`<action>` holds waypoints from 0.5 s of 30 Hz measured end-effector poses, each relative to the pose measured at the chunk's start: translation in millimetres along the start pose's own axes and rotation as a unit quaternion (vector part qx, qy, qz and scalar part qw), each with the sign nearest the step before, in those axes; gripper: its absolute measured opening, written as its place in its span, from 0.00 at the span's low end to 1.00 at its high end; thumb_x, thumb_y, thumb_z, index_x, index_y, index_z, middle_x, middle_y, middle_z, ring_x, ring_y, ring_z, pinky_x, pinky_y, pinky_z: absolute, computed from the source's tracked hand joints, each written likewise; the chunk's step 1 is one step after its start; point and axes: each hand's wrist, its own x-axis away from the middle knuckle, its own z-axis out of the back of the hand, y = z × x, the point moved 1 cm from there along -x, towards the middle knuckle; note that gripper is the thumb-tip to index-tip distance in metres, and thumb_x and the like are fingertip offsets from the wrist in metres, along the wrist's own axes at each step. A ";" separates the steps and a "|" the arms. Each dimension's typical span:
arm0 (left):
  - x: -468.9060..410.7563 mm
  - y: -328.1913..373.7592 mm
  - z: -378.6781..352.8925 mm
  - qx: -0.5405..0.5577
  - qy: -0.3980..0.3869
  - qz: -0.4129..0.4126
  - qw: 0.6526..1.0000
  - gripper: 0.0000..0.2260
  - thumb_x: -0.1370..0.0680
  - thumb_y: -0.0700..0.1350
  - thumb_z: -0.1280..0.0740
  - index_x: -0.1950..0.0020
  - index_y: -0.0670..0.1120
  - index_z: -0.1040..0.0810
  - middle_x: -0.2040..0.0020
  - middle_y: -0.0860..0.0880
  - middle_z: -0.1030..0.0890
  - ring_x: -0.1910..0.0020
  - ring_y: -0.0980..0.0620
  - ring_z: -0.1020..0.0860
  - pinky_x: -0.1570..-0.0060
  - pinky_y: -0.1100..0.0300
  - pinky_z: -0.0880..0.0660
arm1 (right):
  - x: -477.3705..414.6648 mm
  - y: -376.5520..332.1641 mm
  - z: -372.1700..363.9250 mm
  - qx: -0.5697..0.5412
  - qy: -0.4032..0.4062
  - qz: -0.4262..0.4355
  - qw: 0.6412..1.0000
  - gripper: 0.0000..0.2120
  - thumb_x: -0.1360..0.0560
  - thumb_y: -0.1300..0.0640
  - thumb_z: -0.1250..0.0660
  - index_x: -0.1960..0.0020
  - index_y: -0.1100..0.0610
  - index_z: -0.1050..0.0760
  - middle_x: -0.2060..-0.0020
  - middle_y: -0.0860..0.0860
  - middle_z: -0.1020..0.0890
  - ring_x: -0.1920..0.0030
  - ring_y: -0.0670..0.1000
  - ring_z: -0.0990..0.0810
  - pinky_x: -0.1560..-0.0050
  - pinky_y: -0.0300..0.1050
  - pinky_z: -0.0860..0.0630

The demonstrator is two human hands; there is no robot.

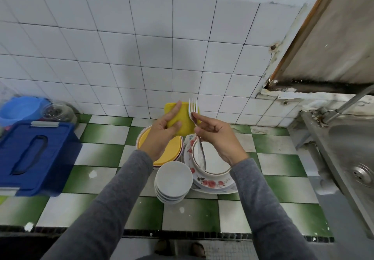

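My left hand (162,134) grips a yellow sponge (185,119) above the counter, thumb across its front. My right hand (216,136) pinches a metal fork (195,126) near its neck, tines up and touching the sponge's right edge. The fork's handle hangs down over a white bowl (214,158) that sits on a floral plate (212,183). Both arms wear grey sleeves.
A yellow plate stack (145,138) and a stack of white bowls (174,180) stand on the green-and-white tiled counter (101,154). A blue lidded box (34,154), a blue bowl (20,109) and a glass jar (57,111) are at the left. A steel sink (352,154) is at the right.
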 end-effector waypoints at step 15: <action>-6.7 -5.8 -92.9 0.020 -0.164 0.052 0.985 0.25 0.18 0.34 0.39 0.25 0.56 0.31 0.26 0.53 0.31 0.30 0.51 0.28 0.29 0.46 0.31 | 84.7 -12.5 64.6 0.050 0.263 0.107 0.958 0.23 0.28 0.73 0.27 0.39 0.52 0.21 0.63 0.55 0.27 0.63 0.47 0.27 0.56 0.39 0.20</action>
